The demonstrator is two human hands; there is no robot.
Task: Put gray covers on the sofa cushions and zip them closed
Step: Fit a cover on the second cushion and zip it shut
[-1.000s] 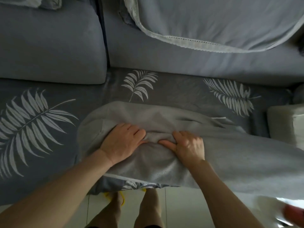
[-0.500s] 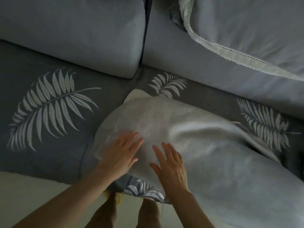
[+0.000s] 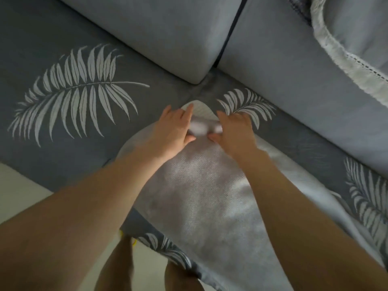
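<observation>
A gray cover [image 3: 201, 185] lies over a sofa cushion on the leaf-patterned seat [image 3: 52, 127]. At its far end a pale corner of the cushion [image 3: 199, 110] pokes out of the cover. My left hand [image 3: 172, 127] and my right hand [image 3: 233, 131] sit side by side at that end. Both pinch the bunched edge of the gray cover [image 3: 204, 130] between thumb and fingers. The rest of the cover runs back toward me and off to the right.
Two light gray back cushions [image 3: 168, 32] stand behind the seat, with a dark gap between them. A lace-trimmed fabric [image 3: 346, 53] drapes at the top right. The pale floor [image 3: 19, 190] and my legs [image 3: 117, 267] show below the seat's front edge.
Both hands have moved forward from the cover's middle to its far end. They went from flat and open to gripping the bunched edge. The view has shifted right and closer.
</observation>
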